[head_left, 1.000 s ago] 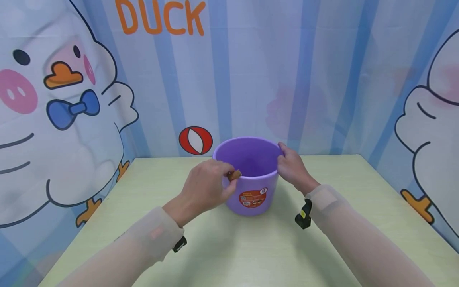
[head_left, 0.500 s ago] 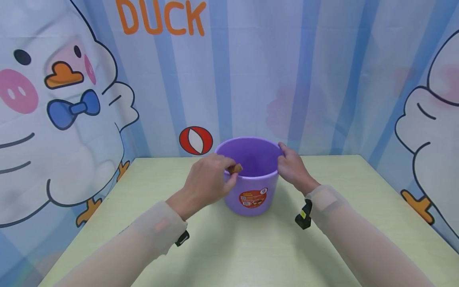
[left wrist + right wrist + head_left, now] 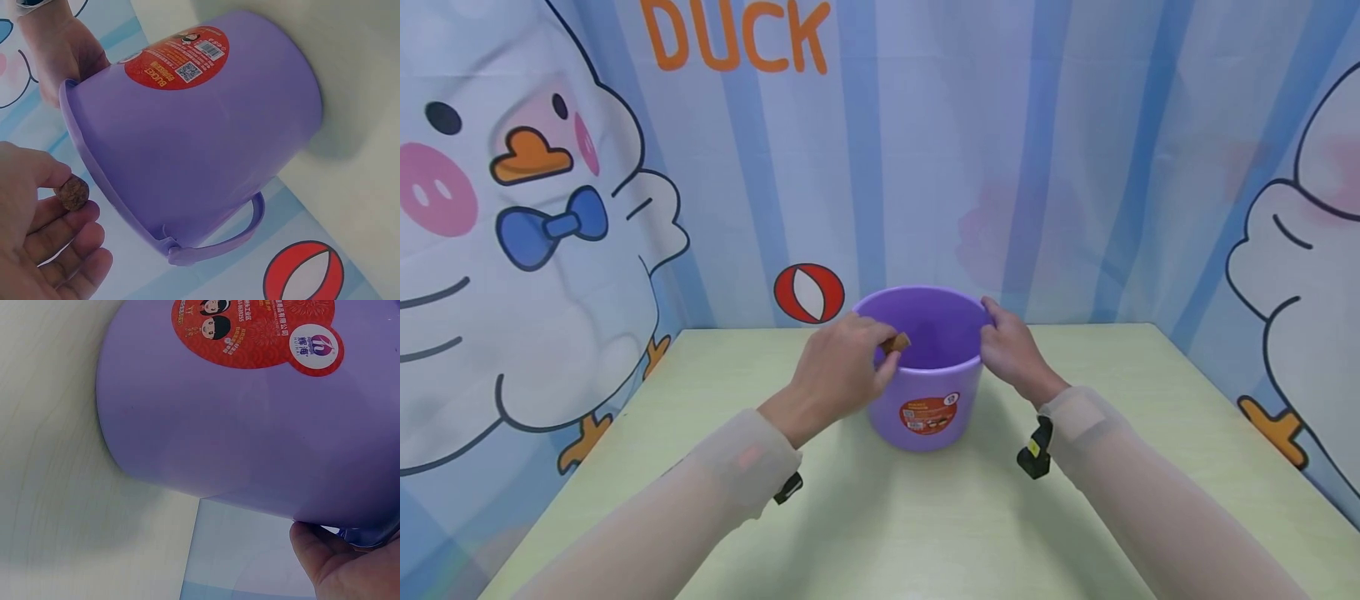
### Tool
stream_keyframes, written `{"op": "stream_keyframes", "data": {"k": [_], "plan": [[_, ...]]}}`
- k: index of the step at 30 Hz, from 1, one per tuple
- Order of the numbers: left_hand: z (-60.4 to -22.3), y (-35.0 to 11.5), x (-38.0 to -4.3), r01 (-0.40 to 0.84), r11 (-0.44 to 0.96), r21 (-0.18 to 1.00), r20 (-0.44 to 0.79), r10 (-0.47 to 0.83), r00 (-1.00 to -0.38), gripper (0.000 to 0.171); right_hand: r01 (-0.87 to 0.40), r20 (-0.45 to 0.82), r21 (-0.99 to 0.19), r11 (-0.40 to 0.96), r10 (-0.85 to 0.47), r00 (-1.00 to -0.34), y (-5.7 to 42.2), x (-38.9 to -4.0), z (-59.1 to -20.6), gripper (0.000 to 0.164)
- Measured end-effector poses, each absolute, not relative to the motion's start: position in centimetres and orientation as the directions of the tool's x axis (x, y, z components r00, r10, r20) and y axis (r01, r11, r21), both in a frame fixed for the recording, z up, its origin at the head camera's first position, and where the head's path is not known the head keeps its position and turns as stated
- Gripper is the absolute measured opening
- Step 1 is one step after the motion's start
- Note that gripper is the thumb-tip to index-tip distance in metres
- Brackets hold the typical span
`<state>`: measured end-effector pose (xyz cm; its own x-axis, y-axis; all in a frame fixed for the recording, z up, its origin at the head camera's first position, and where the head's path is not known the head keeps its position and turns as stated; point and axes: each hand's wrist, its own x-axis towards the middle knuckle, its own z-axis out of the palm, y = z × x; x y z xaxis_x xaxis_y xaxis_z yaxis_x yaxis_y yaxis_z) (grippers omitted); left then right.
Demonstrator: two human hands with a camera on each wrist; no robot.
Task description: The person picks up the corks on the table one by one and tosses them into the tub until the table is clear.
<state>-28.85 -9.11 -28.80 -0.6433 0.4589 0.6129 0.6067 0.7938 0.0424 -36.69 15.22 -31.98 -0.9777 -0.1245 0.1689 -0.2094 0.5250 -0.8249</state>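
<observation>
A purple bucket (image 3: 921, 412) with a red oval label stands upright on the table. My left hand (image 3: 842, 367) pinches a small brown cork (image 3: 897, 342) between thumb and fingers, over the bucket's near left rim. From the left wrist view, the cork (image 3: 73, 192) shows a round, speckled end and sits just off the rim (image 3: 103, 178); the other fingers of that hand (image 3: 37, 231) are loosely bent. At the bucket's right side my right hand (image 3: 1017, 354) grips the rim, its thumb lying against the outer wall in the right wrist view. The bucket's bottom inside is hidden.
The bucket's purple handle (image 3: 244, 234) hangs along its left side. Beneath is a pale wooden table (image 3: 925, 525). Behind it hangs a blue striped curtain (image 3: 925, 167) with printed ducks and a red-and-white ball. Black straps circle both wrists.
My left hand has shifted a little farther away and to the right, carrying the cork from the near rim to over the opening. The right hand and bucket stay in place.
</observation>
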Motion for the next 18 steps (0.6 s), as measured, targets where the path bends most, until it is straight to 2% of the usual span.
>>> {"op": "stream_keyframes", "data": {"k": [9, 18], "plan": [[-28.5, -9.0, -29.6, 0.588, 0.807, 0.044, 0.596, 0.452, -0.664, 0.009, -0.209, 0.166, -0.836, 0.508, -0.129, -0.978, 15.2, -36.6, -31.9, 0.061], [-28.3, -8.5, -30.3, 0.56, 0.828, 0.03, 0.532, 0.461, -0.71, 0.011, -0.205, 0.16, -0.84, 0.503, -0.131, -0.978, 15.2, -36.6, -32.0, 0.061]]}}
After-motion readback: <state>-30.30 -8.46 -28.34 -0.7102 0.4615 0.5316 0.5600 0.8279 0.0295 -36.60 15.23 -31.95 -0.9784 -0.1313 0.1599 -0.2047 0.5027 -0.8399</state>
